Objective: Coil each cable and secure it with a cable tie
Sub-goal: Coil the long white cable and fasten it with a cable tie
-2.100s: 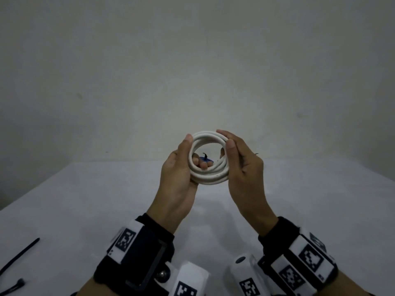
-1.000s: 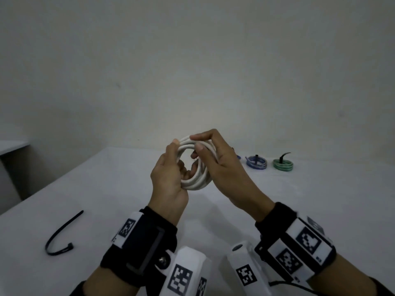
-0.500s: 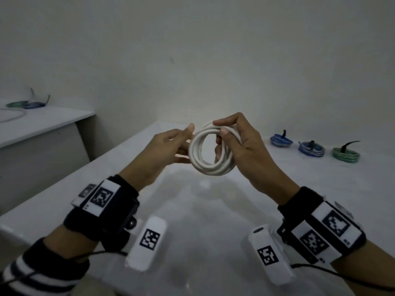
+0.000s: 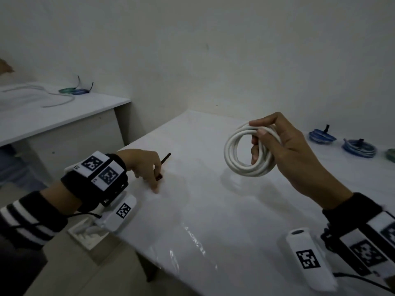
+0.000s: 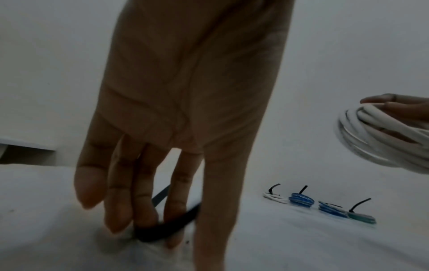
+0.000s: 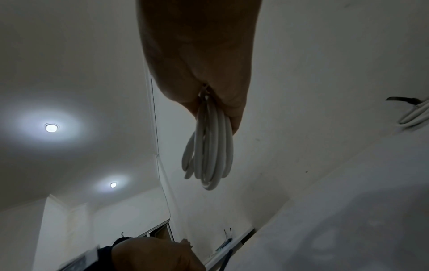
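Note:
My right hand (image 4: 258,135) holds a coiled white cable (image 4: 239,159) upright in the air above the white table (image 4: 213,221), thumb through the loop and fingers over the top. In the right wrist view the white cable (image 6: 209,146) hangs from my right hand (image 6: 218,102). My left hand (image 4: 157,180) is down at the table's left edge, its fingertips pinching a black cable tie (image 4: 165,159) that lies there. In the left wrist view the cable tie (image 5: 162,231) bends round the fingertips of my left hand (image 5: 167,225).
Tied coils lie at the far right of the table: two blue coils (image 4: 321,136) (image 4: 359,147) and a green coil (image 4: 391,154). A lower side table (image 4: 64,118) at the left carries a loose white cable (image 4: 57,101) and more tied coils (image 4: 73,90). The table's left edge runs just below my left hand.
My left hand has let go of the white coil and dropped to the cable tie at the table's left edge. The right hand now holds the coil alone. The view has swung left.

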